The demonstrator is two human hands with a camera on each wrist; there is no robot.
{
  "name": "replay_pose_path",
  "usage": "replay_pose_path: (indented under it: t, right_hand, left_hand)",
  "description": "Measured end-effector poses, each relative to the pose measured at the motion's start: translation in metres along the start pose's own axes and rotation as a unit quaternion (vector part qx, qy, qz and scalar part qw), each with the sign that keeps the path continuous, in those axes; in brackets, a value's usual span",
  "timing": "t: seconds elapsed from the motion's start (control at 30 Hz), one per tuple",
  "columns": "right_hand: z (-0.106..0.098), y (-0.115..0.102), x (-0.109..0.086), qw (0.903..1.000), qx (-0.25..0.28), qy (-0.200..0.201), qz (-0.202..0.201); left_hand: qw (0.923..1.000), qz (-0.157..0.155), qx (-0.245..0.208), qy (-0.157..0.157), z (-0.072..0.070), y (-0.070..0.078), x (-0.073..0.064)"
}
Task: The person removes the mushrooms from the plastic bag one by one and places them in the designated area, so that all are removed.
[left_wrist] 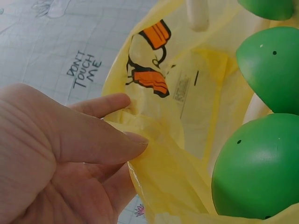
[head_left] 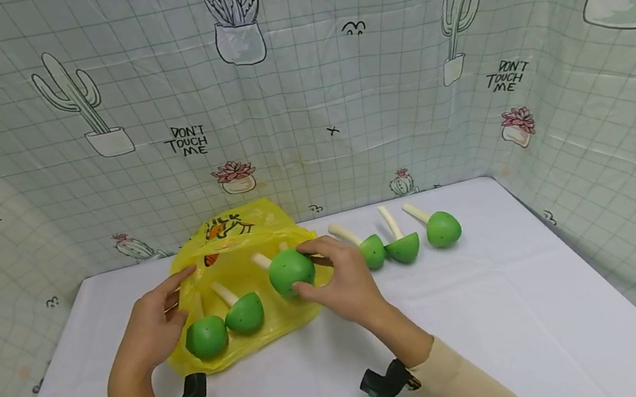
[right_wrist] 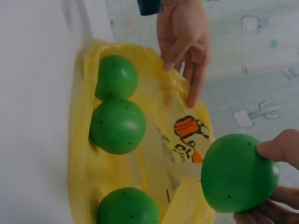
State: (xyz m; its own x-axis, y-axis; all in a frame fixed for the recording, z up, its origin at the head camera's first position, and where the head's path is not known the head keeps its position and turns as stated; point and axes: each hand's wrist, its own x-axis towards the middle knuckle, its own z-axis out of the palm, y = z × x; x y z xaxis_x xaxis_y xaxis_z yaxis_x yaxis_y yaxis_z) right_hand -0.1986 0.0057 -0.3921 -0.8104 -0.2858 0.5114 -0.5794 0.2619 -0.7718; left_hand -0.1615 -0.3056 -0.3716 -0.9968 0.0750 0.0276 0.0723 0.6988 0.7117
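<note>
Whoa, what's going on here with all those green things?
A person is pinching the edge of a yellow bag with the left grip, and the bag is open. The right grip holds a green-capped piece with a pale stem, right by the bag's mouth. Three pieces in the bag look much like it, and three others lie on the white table, to the right.

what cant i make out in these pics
Head view: most of one bagged green mushroom-shaped piece, hidden behind the held piece and right hand.
Left wrist view: small print on the yellow bag, too small and blurred to read.
Right wrist view: that bagged piece's lower part, cut off by the bottom edge; the held piece's stem, hidden behind its cap.
</note>
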Motion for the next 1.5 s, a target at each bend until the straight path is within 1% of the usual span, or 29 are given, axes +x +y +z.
replay_pose_path:
  t: [0.27, 0.53, 0.87, 1.1, 1.27, 1.5]
  right_hand:
    - [-0.016, -0.004, -0.003, 0.9997, 0.017, 0.012, 0.009]
    - [-0.033, -0.01, -0.007, 0.9997, 0.02, 0.013, 0.001]
    - [-0.056, -0.015, -0.008, 0.9981, 0.049, 0.037, -0.004]
    - [-0.073, -0.008, -0.007, 0.9966, 0.041, 0.071, 0.003]
    - [-0.089, 0.0, -0.006, 0.9946, 0.034, 0.097, 0.013]
    - [-0.109, 0.014, -0.009, 0.9912, 0.016, 0.125, 0.038]
  left_hand:
    - [1.0, 0.008, -0.001, 0.001, 0.0, 0.001, -0.001]
    - [1.0, 0.004, -0.001, 0.0, 0.001, 0.002, -0.001]
    - [1.0, -0.007, 0.005, -0.003, 0.001, 0.004, -0.001]
    - [1.0, -0.006, 0.004, -0.001, 0.002, 0.003, -0.001]
    - [1.0, -0.003, 0.007, 0.001, 0.002, 0.003, -0.001]
    - [1.0, 0.006, 0.007, 0.0, 0.001, 0.002, -0.001]
